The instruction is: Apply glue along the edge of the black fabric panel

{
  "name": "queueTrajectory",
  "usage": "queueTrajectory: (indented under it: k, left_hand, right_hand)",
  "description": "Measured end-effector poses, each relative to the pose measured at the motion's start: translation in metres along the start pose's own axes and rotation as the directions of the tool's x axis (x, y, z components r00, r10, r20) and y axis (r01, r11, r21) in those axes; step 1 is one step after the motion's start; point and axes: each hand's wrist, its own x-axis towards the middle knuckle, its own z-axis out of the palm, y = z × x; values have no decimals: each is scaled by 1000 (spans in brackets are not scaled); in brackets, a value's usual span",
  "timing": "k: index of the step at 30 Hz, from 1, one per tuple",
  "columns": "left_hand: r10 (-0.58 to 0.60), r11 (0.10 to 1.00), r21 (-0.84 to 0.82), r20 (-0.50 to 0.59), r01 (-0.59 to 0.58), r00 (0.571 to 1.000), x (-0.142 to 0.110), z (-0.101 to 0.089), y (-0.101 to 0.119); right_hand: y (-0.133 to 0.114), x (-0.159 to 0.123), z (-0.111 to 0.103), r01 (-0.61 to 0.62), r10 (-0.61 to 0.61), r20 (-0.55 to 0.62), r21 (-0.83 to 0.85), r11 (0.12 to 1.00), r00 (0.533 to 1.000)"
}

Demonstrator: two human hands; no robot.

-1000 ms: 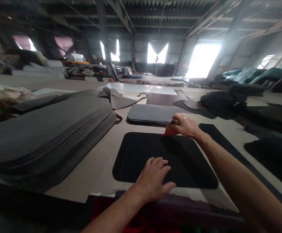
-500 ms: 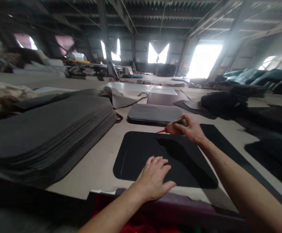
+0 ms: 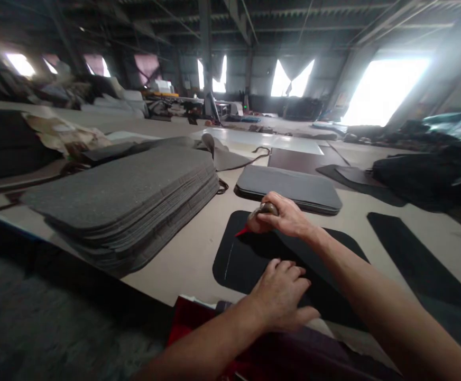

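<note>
A black panel with rounded corners point(image 3: 234, 264) lies flat on the pale table in front of me. A thin whitish line runs along its left side. My left hand point(image 3: 284, 293) rests on the panel's near part, fingers spread and holding nothing. In my right hand point(image 3: 284, 214) is a squeeze bottle point(image 3: 257, 219) with a red pointed nozzle, tilted down to the left. The nozzle tip is over the panel close to the upper end of the whitish line; whether it touches I cannot tell. My right forearm and its shadow cover part of the panel.
A tall stack of grey sheets point(image 3: 135, 196) stands on the left. Behind the panel lies a lower stack of grey panels point(image 3: 289, 185). A long black strip point(image 3: 416, 259) and a dark heap of material point(image 3: 416, 172) are to the right. The table edge point(image 3: 151, 299) runs close to me.
My right hand has moved the bottle left, from the panel's far edge to near the whitish line. The view has turned left; my left hand stays on the panel.
</note>
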Motion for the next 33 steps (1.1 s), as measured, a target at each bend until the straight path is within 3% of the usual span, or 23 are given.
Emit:
queueTrajectory:
  k: [12,21,33]
  left_hand:
    - [11,1000,14,5,-11,1000,0,-2,-1]
    - [6,1000,-3,-2,-6,1000,-1,0,-1]
    - [-15,999,-32,14,16,1000,-2,2,-1]
  right_hand:
    - [-14,5,-6,38,-39,113,10,999,993]
    - [5,30,-1,-4,17,50,-256,967,999]
    - [23,43,2,-117,115,-28,-366,923,993]
